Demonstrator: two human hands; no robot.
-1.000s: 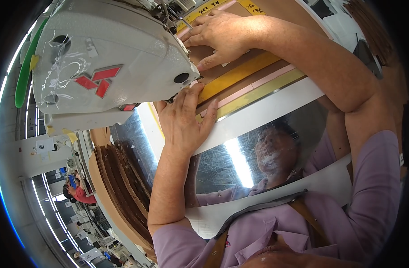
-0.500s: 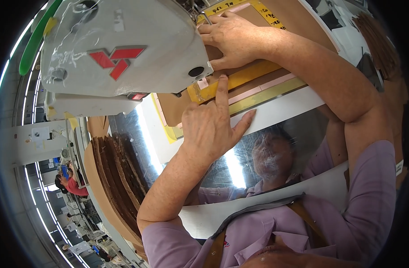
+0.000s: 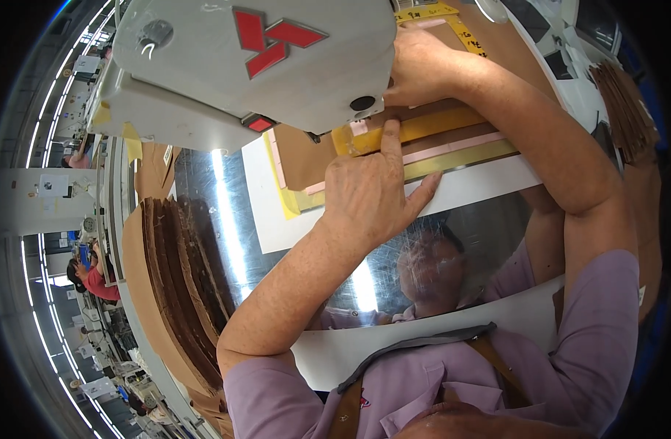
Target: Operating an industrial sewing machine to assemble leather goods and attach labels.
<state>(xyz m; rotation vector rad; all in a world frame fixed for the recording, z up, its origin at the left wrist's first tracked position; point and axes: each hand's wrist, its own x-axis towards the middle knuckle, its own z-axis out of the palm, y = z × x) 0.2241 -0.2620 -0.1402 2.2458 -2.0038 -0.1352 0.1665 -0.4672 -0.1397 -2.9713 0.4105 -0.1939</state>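
My left hand point(image 3: 366, 186) has its index finger stretched onto a yellow strip point(image 3: 445, 124) and its thumb spread to the side, the other fingers curled. The strip lies on a brown sheet point(image 3: 306, 157) with pale pink and yellow edging point(image 3: 460, 162). Beyond it, my right hand point(image 3: 427, 69) rests palm down on the work, its fingertips hidden behind the grey head of a sewing machine point(image 3: 203, 66). What shows of this hand looks open. A yellow marked frame piece point(image 3: 463, 33) lies past my right wrist. White board point(image 3: 273, 227) shows under the brown sheet.
A shiny metal plate point(image 3: 489, 227) lies between my body and the work. Stacked brown pieces point(image 3: 176, 256) stand on the left, and more brown pieces point(image 3: 624, 110) lie at the far right. Another person point(image 3: 94, 274) sits in the background at left.
The view has shifted, so the machine head appears farther right and covers more of my right hand's fingers. My left index finger stays on the yellow strip.
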